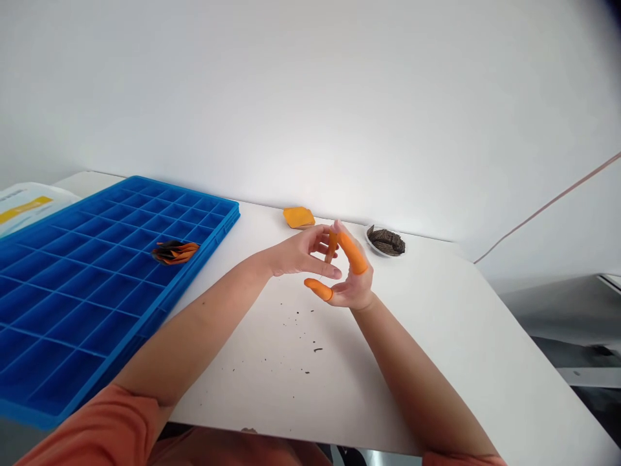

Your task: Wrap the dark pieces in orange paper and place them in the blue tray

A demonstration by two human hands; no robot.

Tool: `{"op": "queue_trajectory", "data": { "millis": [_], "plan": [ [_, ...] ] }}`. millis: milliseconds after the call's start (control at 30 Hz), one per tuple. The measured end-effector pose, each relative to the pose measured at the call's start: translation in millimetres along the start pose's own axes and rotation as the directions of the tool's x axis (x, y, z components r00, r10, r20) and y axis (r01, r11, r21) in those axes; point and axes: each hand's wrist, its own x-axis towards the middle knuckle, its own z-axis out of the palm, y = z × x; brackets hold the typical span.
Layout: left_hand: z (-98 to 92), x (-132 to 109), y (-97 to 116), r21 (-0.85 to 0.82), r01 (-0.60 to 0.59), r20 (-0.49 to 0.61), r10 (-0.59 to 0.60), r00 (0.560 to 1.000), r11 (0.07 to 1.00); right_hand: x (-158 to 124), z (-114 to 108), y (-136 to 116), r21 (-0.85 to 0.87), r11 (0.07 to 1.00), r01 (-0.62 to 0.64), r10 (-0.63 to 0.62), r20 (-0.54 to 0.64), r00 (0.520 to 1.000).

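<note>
Orange strip between two hands, nearer the left

Thin and seemingly edge-on, the strip shows its long axis nearly upright in the view. It lies right at the fingertips of the left hand, whose fingers curl behind it while the thumb reaches out below, toward the right; whether they pinch it, I cannot tell. The right hand curves around the strip's right side, its cot-covered thumb and forefinger spread into a wide C; contact at the upper fingertip is unclear. Orange sheets lie beyond the left hand, near the wall. Dark brown slips sit past the right hand. Well to the left, an orange-and-black bundle rests in the blue compartment tray.
</note>
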Motion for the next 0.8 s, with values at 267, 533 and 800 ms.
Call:
{"op": "queue_trajectory", "data": {
  "millis": [267, 533, 800],
  "plan": [
    [-21.6, -13, 8, 0.117, -0.027, 0.098, 0.015, 0.995, 0.993, 12, -16, 8, -0.029, 0.999, 0.022, -0.023, -0.040, 0.999],
    [-17.9, -25, 31, 0.488, -0.019, -0.012, 0.028, 1.000, 0.873, 21, -18, -6, -0.116, 0.992, 0.044, -0.030, 0.117, 0.993],
    [-12.2, -31, 43, 0.464, -0.066, 0.042, 0.052, 0.998, 0.883, 23, -10, -10, -0.076, 0.994, 0.080, -0.073, 0.096, 0.993]
  ]
}}
